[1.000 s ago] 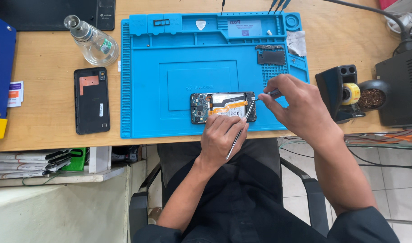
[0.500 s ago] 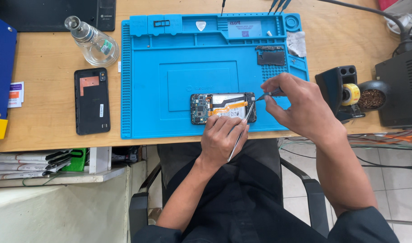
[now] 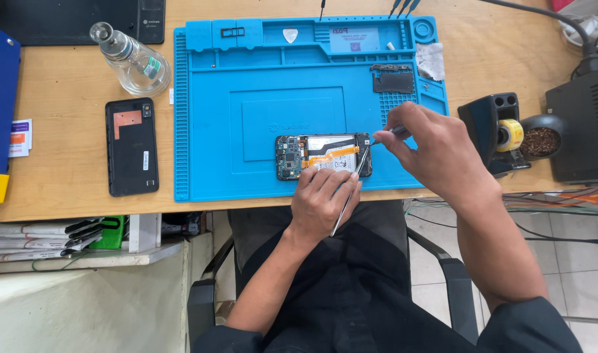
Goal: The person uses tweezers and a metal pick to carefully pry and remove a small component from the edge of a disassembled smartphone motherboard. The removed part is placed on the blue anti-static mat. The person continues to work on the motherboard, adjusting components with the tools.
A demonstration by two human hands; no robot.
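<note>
Head view: back cover [image 3: 131, 147] and bottle [image 3: 132, 62] left of mat [image 3: 207, 150].

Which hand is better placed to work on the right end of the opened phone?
Probably the right hand: its thin tool tip already meets the right end of the opened black phone. The left hand holds metal tweezers below.

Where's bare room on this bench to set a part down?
Free: the raised centre panel of the blue mat above the opened phone; the mat's left strip beside the back cover; bare wood between mat and solder stand. Crowded: around the phone, where left hand with tweezers and right hand work.
</note>
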